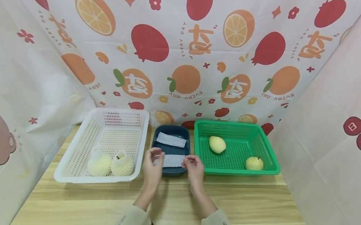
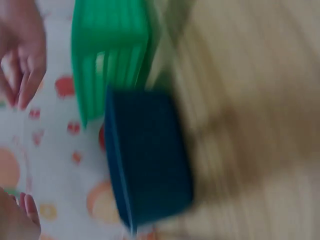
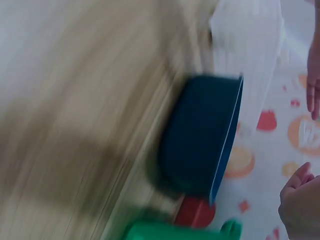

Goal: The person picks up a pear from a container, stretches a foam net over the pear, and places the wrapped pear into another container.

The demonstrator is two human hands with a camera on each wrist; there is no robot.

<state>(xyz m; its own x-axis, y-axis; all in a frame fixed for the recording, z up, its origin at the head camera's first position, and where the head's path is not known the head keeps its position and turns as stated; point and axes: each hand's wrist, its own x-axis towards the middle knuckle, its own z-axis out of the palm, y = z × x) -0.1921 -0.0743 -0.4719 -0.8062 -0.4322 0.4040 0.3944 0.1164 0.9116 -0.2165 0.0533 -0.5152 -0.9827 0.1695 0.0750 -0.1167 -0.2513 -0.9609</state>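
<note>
Over the near part of a dark blue bin (image 1: 171,152), my left hand (image 1: 153,166) hovers with loosely bent fingers. My right hand (image 1: 195,169) is opposite it, fingers bent, above the bin's right side. Between them in the head view is a white foam net sleeve (image 1: 172,161); another foam net sleeve (image 1: 171,140) lies farther back in the bin. Both wrist views show the hands, the right one (image 2: 22,55) and the left one (image 3: 313,75), raised above the bin. Nothing appears held between them there.
A white basket (image 1: 74,145) at left holds two pears in foam nets, one netted pear (image 1: 123,165) at its near right corner. The green basket (image 1: 238,173) at right holds a bare pear (image 1: 217,145) and another pear (image 1: 254,163). A printed curtain (image 1: 175,101) hangs behind.
</note>
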